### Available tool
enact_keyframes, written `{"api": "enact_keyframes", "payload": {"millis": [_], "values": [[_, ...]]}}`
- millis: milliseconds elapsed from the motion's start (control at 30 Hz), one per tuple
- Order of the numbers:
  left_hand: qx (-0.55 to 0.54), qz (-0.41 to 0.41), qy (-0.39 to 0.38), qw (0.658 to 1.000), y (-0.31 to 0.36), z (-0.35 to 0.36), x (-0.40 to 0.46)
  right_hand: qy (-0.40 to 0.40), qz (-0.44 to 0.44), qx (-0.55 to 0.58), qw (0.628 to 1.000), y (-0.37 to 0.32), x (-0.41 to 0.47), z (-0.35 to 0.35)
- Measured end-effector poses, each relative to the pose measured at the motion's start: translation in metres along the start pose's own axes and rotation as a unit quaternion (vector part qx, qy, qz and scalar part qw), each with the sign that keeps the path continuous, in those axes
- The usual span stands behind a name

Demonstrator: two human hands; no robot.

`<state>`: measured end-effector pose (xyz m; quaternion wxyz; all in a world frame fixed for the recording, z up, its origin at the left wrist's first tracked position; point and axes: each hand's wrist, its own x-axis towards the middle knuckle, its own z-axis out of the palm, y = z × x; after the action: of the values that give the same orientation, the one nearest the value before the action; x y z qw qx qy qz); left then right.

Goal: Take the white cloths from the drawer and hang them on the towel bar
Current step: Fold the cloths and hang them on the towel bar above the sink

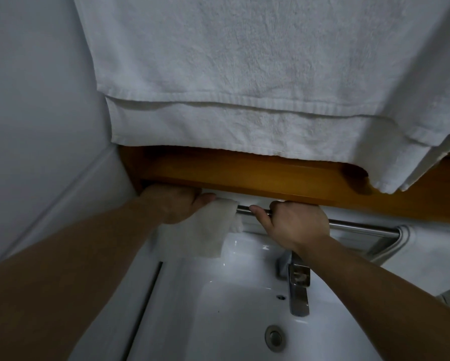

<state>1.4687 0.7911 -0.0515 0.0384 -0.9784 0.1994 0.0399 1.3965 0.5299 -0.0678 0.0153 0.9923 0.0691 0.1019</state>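
Observation:
A small white cloth point(208, 227) hangs over the left part of a chrome towel bar point(359, 226) that runs above the sink. My left hand point(177, 203) holds the cloth's upper left corner at the bar, thumb on the fabric, fingers hidden behind under the wooden ledge. My right hand point(294, 225) is on the bar just right of the cloth, its fingers curled over the rod and thumb along it. Another white cloth with a grey stripe point(411, 246) hangs at the bar's right end. No drawer is in view.
A large white towel point(244, 74) hangs from above and fills the upper view. An orange-brown wooden ledge point(244, 178) sits right above the bar. Below are a white sink point(218, 308) with a chrome faucet point(298, 290) and drain. A white wall lies on the left.

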Motion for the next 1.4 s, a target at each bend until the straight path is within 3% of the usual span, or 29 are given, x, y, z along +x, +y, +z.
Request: {"api": "enact_keyframes", "payload": {"millis": [100,300,433,500,600,733,1067,1233,1400], "values": [[0.022,0.015,0.004,1.0,0.005,-0.008,-0.004,-0.015,0.005,0.006,1.0,0.002,0.001,0.0],[0.0,0.056,0.095,0.994,0.026,-0.014,-0.026,-0.037,0.012,0.036,0.999,0.003,0.002,-0.005],[0.08,0.085,0.128,0.985,0.04,-0.01,-0.048,-0.065,0.008,0.05,0.997,0.004,0.002,-0.01],[0.065,0.083,0.159,0.982,0.048,-0.01,-0.057,-0.061,-0.004,0.05,0.997,0.003,0.003,-0.011],[0.011,0.09,0.12,0.989,0.051,-0.007,-0.068,-0.073,-0.014,0.039,0.996,0.001,0.003,-0.014],[0.039,0.094,0.112,0.988,0.053,0.001,-0.086,-0.077,-0.009,0.039,0.996,-0.001,0.0,-0.023],[0.061,0.03,0.071,0.995,0.038,0.025,-0.115,0.038,-0.001,-0.003,0.999,-0.014,-0.037,-0.034],[0.052,0.037,0.055,0.996,0.052,0.025,-0.122,0.001,0.003,0.015,1.0,-0.014,-0.073,-0.043],[0.07,0.049,0.028,0.996,0.071,0.011,-0.141,-0.088,0.051,0.027,0.994,-0.006,-0.11,-0.061]]}}
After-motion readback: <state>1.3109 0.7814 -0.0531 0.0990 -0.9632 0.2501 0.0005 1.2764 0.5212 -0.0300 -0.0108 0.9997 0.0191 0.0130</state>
